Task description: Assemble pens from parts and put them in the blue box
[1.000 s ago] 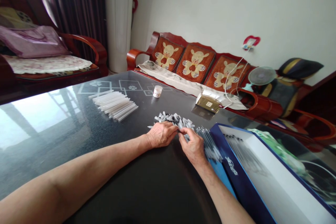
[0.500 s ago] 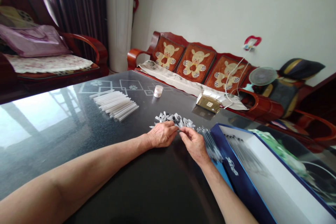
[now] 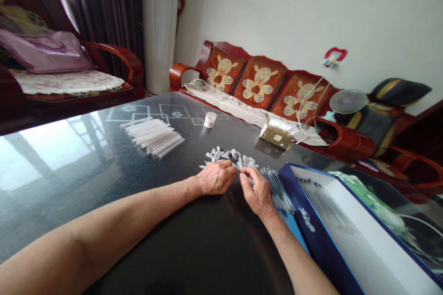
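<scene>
My left hand [image 3: 216,178] and my right hand [image 3: 256,190] meet fingertip to fingertip over the dark table, both closed in a pinch. Whatever lies between the fingers is too small and covered to name. Just beyond them is a heap of small white and black plastic pieces [image 3: 238,157], partly hidden by my left hand. To the right of my right hand lies a bundle of thin clear rods with dark ends, like pen refills [image 3: 277,186]. Farther left, a pile of white translucent tubes [image 3: 154,136], like pen barrels, rests on the table.
A long blue box [image 3: 311,221], white inside, stands at the right with more thin rods in it. Beyond it is a green plastic bag [image 3: 370,198]. A small round tub [image 3: 210,120] and a gold tissue box [image 3: 276,134] stand farther back, before a wooden sofa [image 3: 256,80].
My right hand has turned slightly, its fingers more bent at the meeting point. My left hand stays almost in place. The whole view has shifted a little.
</scene>
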### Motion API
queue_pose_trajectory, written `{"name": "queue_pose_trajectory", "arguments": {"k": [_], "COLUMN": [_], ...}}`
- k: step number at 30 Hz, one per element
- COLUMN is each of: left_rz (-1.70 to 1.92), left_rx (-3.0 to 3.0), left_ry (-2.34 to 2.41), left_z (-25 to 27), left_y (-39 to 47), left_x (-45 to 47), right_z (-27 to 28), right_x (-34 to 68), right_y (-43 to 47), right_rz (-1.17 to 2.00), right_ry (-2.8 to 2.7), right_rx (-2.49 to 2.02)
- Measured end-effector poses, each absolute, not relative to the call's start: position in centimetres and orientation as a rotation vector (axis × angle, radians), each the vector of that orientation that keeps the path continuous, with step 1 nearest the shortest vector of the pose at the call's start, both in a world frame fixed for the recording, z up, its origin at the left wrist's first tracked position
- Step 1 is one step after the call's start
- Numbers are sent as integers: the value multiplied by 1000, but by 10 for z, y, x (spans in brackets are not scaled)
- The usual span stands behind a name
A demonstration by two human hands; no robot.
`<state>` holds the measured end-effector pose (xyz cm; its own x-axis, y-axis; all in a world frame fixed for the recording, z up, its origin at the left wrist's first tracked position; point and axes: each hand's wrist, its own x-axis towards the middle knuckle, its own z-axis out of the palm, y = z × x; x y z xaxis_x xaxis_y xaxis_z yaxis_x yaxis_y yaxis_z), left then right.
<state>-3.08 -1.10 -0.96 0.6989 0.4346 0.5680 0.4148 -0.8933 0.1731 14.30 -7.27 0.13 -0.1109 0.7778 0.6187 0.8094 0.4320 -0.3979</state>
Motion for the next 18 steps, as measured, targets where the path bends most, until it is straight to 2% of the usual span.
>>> {"name": "queue_pose_trajectory", "arguments": {"k": [18], "left_rz": [947], "left_rx": [2893], "left_ry": [695], "left_z": [-10], "left_y": [-12], "left_x": [-30], "right_z": [2], "right_x": [144], "right_y": [-74], "right_rz": [-88], "right_ry": [-1921], "right_rx": [-1271]}}
